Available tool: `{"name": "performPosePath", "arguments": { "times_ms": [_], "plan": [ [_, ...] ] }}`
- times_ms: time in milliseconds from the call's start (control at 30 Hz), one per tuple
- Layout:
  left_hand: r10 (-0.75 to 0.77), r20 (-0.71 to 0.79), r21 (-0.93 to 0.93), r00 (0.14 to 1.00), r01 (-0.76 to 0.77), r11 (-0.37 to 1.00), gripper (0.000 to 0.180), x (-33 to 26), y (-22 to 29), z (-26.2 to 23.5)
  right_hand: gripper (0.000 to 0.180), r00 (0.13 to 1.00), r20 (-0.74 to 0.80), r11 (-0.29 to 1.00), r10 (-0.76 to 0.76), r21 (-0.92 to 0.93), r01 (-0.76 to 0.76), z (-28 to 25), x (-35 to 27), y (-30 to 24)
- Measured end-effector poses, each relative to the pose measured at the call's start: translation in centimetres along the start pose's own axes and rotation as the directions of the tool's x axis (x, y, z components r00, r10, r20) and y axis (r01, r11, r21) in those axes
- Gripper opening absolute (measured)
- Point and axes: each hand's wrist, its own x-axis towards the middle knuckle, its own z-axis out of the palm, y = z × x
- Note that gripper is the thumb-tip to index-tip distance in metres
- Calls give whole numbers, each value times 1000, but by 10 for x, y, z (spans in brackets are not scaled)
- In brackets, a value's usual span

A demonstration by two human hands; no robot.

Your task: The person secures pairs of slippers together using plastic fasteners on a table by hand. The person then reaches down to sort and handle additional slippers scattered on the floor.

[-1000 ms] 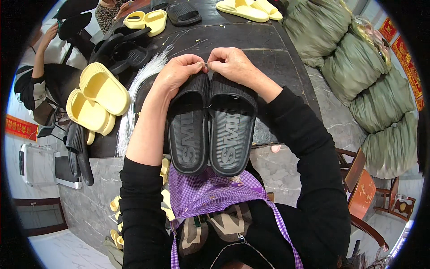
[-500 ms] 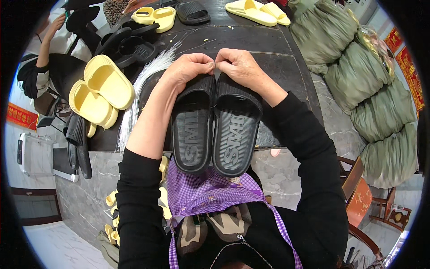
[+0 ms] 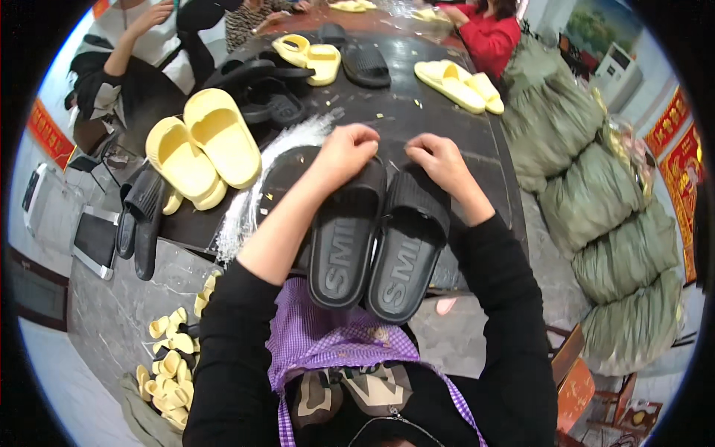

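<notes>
pinched closed, left hand [image 3: 347, 154] and right hand [image 3: 441, 165] sit at the toes of black slippers [image 3: 341, 249], any hold too small to tell; heels overhang the table [image 3: 421, 123]'s near edge, perhaps for reach.

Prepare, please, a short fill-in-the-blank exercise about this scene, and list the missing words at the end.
1. The pair of slide sandals between the person's forearms is coloured ______.
2. The yellow slide sandals nearest the person on the table lie to the ______ of that pair.
3. The checked apron is white and ______.
4. The bulging green sacks stand to the ______ of the table.

Missing words: black; left; purple; right.
</notes>
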Motion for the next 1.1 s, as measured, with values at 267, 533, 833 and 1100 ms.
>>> {"name": "performPosePath", "arguments": {
  "times_ms": [267, 533, 833, 1100],
  "plan": [
    [247, -84, 311, 965, -210, 927, 26, -113, 65, -12, 18, 969, -109, 972, 221, -59, -228, -25, 2, 36],
    [55, 151, 486, 987, -123, 865, 65, -115, 69, 17, 17, 971, -75, 971, 226, -59, -230, -10, 7, 54],
    [47, 132, 571, 990, -115, 813, 50, -90, 52, 39, 17, 960, 5, 959, 279, 48, -279, -12, 4, 36],
    [184, -16, 559, 983, -144, 817, 31, -75, 55, 21, 16, 943, -40, 862, 330, 420, -283, -21, 6, 54]
  ]
}}
